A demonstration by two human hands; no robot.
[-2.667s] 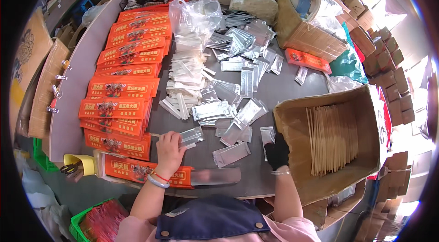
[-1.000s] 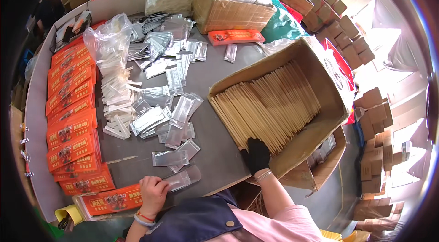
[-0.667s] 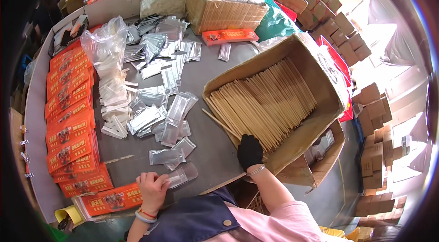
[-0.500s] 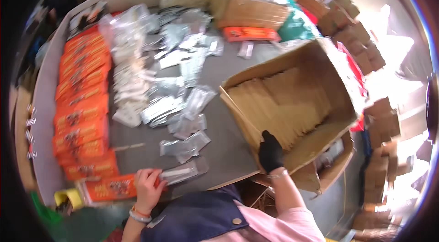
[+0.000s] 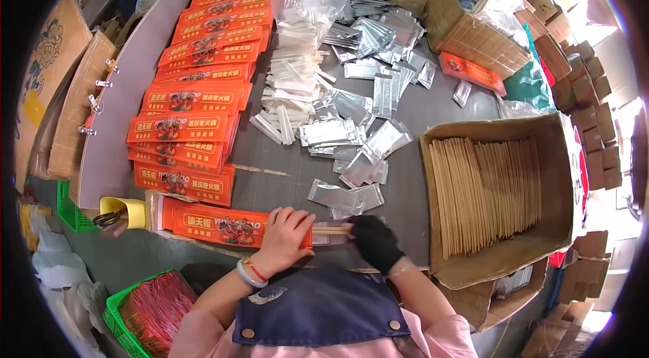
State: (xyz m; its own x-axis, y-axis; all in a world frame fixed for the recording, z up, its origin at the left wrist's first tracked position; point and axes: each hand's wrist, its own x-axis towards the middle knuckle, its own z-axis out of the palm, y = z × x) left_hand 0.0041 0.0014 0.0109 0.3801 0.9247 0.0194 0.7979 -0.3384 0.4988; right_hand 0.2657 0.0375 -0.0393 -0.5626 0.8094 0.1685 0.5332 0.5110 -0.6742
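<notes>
One orange packet [image 5: 226,226] is presumably steadied under the left hand [image 5: 284,240] (its grip can't be told) near the surface [image 5: 405,209] edge; wooden sticks [image 5: 330,230] at its right end are grasped by the right hand [image 5: 375,243]; carton [image 5: 558,169] kept rightward, likely for reach.

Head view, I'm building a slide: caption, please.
Gloved right hand holds wooden sticks at a red packet beneath the left hand.

Orange-red, gold-printed packet [image 5: 220,226], black glove [image 5: 375,244], tan sticks [image 5: 330,230]
</notes>
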